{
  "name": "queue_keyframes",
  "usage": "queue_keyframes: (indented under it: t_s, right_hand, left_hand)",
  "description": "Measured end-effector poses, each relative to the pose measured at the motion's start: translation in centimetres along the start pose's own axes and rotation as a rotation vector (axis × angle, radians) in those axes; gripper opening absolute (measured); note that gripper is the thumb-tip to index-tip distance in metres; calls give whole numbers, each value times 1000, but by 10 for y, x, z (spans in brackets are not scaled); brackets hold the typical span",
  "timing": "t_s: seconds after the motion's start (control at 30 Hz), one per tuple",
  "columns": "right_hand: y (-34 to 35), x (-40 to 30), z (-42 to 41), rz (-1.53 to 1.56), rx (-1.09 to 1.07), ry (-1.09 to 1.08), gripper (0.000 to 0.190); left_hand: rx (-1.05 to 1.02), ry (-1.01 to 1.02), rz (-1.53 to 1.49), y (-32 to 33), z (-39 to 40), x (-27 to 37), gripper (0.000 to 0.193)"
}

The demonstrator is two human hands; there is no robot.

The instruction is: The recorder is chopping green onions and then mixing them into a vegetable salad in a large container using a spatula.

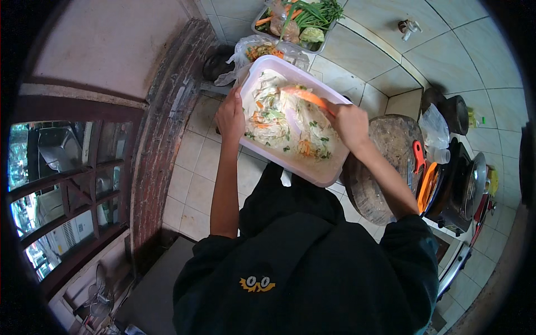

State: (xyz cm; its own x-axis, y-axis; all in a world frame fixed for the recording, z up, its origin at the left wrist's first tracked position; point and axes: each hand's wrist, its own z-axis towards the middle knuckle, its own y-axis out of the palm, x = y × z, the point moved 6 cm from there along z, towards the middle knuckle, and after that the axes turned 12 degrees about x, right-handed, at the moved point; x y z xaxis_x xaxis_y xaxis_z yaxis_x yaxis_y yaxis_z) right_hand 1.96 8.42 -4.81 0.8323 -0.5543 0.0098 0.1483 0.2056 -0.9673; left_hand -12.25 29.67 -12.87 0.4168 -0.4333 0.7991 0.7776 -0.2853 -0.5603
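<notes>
A pale lilac plastic tub (pixel 289 169) is tilted in front of me. It holds a creamy white batter (pixel 272 121) mixed with shredded vegetables, orange strips and chopped greens. My left hand (pixel 231 114) grips the tub's left rim, thumb on top. In my right hand (pixel 351 125) is an orange spatula-like utensil (pixel 312 98). Its far end reaches into the mixture and is partly coated, so its exact shape is hidden. The right wrist passes over the tub's right rim.
Behind the tub sit a plastic bag of shredded vegetables (pixel 264 51) and a tray of greens and carrots (pixel 312 35). At right are a round wooden chopping board (pixel 377 184), red-handled scissors (pixel 417 157), an orange-handled item (pixel 426 186) and a stove (pixel 454 209). A barred window (pixel 75 176) is at left.
</notes>
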Motion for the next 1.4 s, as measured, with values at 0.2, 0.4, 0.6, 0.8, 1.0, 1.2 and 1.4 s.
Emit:
queue_keyframes:
  t_s: [0.2, 0.4, 0.6, 0.8, 1.0, 1.2, 1.4]
  right_hand:
    - [9, -6, 54, 19, -2, 1, 26]
    - [73, -19, 67, 74, -189, -261, 31]
    - [12, -15, 14, 102, -252, -624, 24]
    - [-32, -3, -61, -98, -425, -670, 34]
    - [3, 13, -105, -58, -330, -559, 38]
    - [40, -15, -66, -9, -71, -321, 38]
    - [2, -25, -25, 2, -47, -158, 33]
  left_hand:
    - [-5, -8, 8, 1, 0, 1, 45]
    - [-21, -4, -17, 6, 2, 0, 46]
    - [4, 29, -22, 3, 0, -1, 45]
    - [26, 3, 3, 0, -1, -5, 42]
    - [20, 30, 12, 2, -1, 3, 41]
    - [2, 35, -30, 0, -1, 8, 41]
    - [42, 59, -7, -2, -1, 4, 42]
